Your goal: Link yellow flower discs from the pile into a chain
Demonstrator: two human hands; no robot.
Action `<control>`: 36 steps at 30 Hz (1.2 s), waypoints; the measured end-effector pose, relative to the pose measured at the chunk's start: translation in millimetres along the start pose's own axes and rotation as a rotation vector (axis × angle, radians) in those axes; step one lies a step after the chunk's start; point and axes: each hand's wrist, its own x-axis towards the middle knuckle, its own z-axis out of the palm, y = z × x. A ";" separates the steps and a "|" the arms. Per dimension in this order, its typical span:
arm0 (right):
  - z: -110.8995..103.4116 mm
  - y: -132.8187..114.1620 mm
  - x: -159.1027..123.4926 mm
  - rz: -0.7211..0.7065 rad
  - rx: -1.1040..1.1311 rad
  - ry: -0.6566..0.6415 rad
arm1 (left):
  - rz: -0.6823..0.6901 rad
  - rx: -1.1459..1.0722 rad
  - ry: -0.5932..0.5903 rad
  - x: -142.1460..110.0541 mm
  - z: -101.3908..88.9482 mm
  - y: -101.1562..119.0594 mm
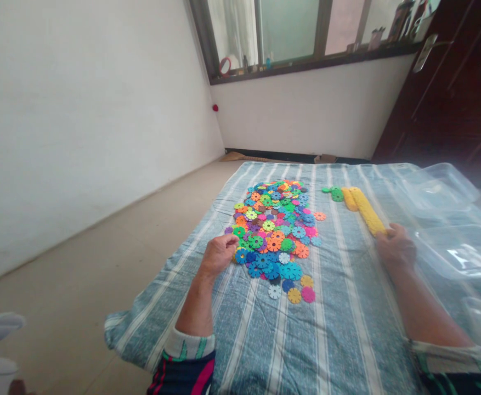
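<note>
A wide heap of colourful notched plastic discs [273, 244] lies on the striped cloth. My left hand [219, 254] is at the heap's left edge, its fingers pinched together; whether a disc is between them I cannot make out. To the right, a line of yellow discs [366, 211], packed tightly side by side, runs slantwise towards me. Green discs [337, 193] continue it at the far end. My right hand [397, 248] is closed at the near end of the yellow line, with its fingertips against it. Several loose discs, including a pink disc [308, 294], lie in front of the heap.
Clear plastic containers [440, 186] stand along the right side of the cloth-covered table [330, 340]. A white wall [92, 109] rises on the left beyond the floor. At the back are a window sill with small items and a dark red door [458, 93].
</note>
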 end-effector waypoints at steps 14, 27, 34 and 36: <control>1.6 3.5 0.7 -0.021 0.022 0.009 | 0.006 0.235 -0.106 -1.1 -6.8 0.0; -2.1 -1.1 -1.6 0.006 0.013 -0.007 | -0.056 -0.075 -0.141 -1.3 -0.8 -9.6; 5.1 6.5 4.2 0.001 0.026 0.016 | -0.092 -0.248 -0.215 -5.1 -2.5 1.5; 5.6 7.0 4.9 -0.002 0.027 0.017 | -0.094 -0.285 -0.258 -6.8 -3.5 4.6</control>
